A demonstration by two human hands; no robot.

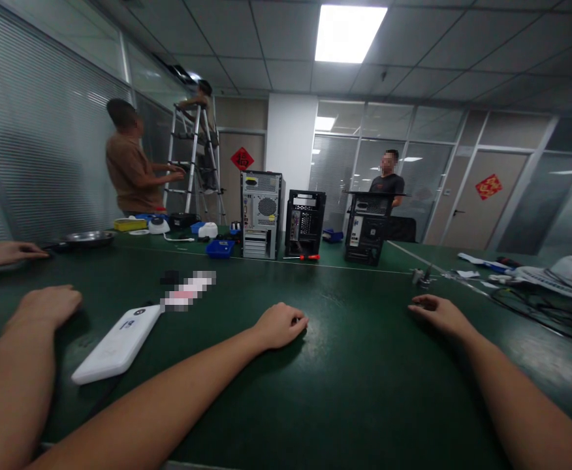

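Observation:
My left hand (280, 324) rests on the green table (354, 365) near its middle, curled into a loose fist with nothing in it. My right hand (437, 313) lies palm down further right, fingers loosely stretched on the tabletop and holding nothing. A small metal part (420, 277) stands just beyond its fingertips. A white power bank (118, 344) with a cable lies left of my left forearm.
Another person's arm and fist (46, 305) rest at the left, with a further hand (9, 251) behind. Three computer cases (261, 214) stand mid-table beside a red screwdriver (306, 257), a blue tray (220, 247) and a metal dish (89, 238). Cables lie far right. People stand behind, one on a ladder (192, 156).

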